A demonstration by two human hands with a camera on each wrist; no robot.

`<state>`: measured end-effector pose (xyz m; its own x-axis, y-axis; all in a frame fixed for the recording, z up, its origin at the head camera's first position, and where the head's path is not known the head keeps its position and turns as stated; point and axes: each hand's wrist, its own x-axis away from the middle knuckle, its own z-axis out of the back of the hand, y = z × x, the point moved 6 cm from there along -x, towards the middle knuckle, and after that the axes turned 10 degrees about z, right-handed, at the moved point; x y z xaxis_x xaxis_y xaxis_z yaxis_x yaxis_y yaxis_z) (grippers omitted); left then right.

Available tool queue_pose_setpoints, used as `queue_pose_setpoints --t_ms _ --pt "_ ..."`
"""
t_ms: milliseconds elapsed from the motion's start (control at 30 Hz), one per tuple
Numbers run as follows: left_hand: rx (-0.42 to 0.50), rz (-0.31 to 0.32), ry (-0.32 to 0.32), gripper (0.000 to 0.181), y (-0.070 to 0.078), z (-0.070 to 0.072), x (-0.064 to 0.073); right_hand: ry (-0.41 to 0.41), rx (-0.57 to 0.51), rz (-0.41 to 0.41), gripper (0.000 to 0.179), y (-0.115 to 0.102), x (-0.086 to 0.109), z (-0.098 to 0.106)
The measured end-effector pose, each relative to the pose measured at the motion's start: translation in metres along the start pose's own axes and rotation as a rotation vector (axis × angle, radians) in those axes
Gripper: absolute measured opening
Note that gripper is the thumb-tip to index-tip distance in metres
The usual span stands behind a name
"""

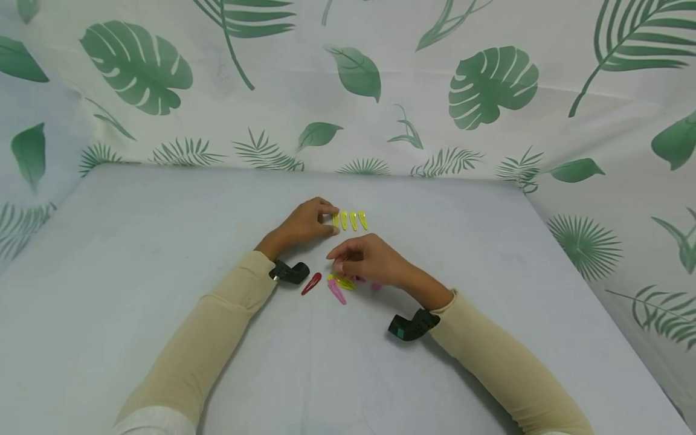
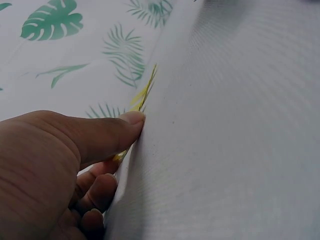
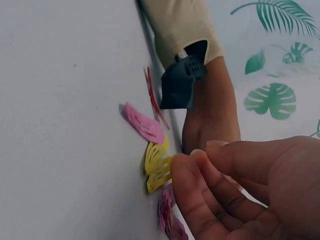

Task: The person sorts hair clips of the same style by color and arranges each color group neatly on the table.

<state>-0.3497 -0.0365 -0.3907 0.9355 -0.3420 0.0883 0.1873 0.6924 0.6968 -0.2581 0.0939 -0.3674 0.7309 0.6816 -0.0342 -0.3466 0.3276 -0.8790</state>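
My left hand (image 1: 309,222) is at the left end of a row of yellow snap hair clips (image 1: 353,221). Its thumb and forefinger pinch the leftmost yellow hair clip (image 1: 335,219) by its ends, low against the table. In the left wrist view, the thumb covers part of the yellow clips (image 2: 148,89). My right hand (image 1: 370,260) hovers over a small loose pile, fingers loosely bent and nothing visible between them. Under its fingertips lie yellow clips (image 3: 158,175), with a pink clip (image 3: 144,125) overlapping them. Darker pink clips (image 3: 170,215) are partly hidden behind the fingers.
A red hair clip (image 1: 312,283) lies apart, left of the pile, near the black camera (image 1: 290,273) on the left wrist. Another black camera (image 1: 413,326) sits on the right wrist. Behind the white-covered table (image 1: 163,241) hangs a leaf-print cloth (image 1: 304,72).
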Motion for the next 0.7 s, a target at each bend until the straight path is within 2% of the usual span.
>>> queue_pose_setpoints --t_ms 233,433,700 --pt "0.001 0.027 -0.007 0.052 -0.0007 -0.0008 0.0003 0.038 0.06 0.0 0.021 0.0049 0.0024 0.0037" --pt "-0.006 0.029 -0.008 0.052 -0.0012 -0.0015 0.0006 0.002 0.167 -0.021 0.024 0.0081 0.0033 0.0002" --pt "-0.002 0.023 -0.009 0.052 -0.0012 -0.0013 -0.0005 -0.018 0.241 0.034 0.023 0.0046 0.0032 -0.0058"
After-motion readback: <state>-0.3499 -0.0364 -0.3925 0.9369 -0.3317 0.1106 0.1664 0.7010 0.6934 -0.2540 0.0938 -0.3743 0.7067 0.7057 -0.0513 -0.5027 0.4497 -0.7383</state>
